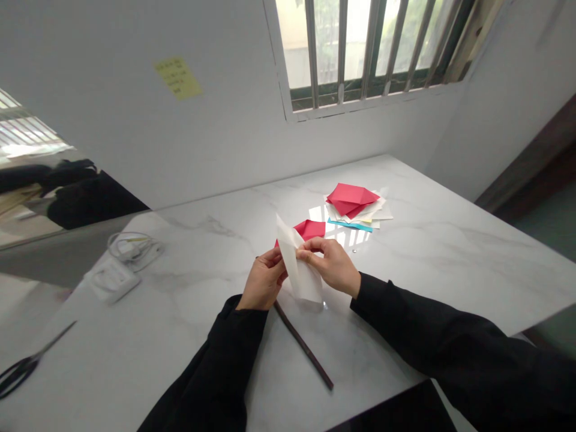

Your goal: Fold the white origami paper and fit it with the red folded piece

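A piece of white paper [300, 276], creased and tilted, stands between my hands above the table. My left hand [265, 279] grips its left edge, with part of the fingers hidden behind the sheet. From the right, thumb and forefinger of my right hand [330, 263] pinch the paper near its middle. A red folded paper [312, 229] shows just behind it; whether a finger touches it is hidden. Below my left hand a thin dark stick [306, 348] slants down to the right, its upper end hidden by that hand.
Red, white and blue papers [351, 201] form a loose pile toward the back. On the left are a white box with a coiled cable [114, 279] and black-handled scissors [20, 372]. A yellow note [179, 78] hangs on the wall beside a barred window [355, 54].
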{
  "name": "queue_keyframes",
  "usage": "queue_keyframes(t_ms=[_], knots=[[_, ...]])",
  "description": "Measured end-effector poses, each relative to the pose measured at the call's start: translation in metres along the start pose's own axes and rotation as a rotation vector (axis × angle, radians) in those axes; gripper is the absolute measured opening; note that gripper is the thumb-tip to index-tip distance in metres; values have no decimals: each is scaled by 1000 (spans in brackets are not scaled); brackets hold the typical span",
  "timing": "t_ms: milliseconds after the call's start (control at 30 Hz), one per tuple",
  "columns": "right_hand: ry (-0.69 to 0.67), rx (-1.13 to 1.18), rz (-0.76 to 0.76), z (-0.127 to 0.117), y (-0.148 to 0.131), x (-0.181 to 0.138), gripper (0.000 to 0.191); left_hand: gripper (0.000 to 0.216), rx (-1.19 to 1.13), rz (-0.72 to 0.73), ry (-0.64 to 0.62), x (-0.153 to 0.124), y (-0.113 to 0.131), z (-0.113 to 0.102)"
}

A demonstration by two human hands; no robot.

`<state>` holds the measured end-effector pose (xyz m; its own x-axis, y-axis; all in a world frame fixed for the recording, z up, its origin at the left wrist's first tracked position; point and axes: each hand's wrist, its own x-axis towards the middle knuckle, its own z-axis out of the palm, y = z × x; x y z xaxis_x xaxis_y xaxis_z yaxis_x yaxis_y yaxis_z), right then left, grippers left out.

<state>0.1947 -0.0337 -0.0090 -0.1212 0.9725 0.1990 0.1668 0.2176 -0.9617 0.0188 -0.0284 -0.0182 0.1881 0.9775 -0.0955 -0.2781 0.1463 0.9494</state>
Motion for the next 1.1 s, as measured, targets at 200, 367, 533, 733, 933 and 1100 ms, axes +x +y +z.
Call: queue_keyframes(t_ms=[200,367,533,733,933,1100], knots=[[38,-75,-33,1,-5,-2,14,55,9,-5,-21,1,2,1],[40,-31,-60,3,-5,-3,10,55,11,-4,-21,1,1,1],[86,-26,-112,5,-5,-4,8,54,-3,-9,-11,0,1,2],[75,-23,-102,5,-6,-4,6,54,-11,-18,-12,-1,2,2],[79,-25,-71,5,-7,-4,6,52,-8,-20,-16,0,1,1],[77,-45,-71,5,-7,-5,7,49,-14,-16,-17,0,0,1]])
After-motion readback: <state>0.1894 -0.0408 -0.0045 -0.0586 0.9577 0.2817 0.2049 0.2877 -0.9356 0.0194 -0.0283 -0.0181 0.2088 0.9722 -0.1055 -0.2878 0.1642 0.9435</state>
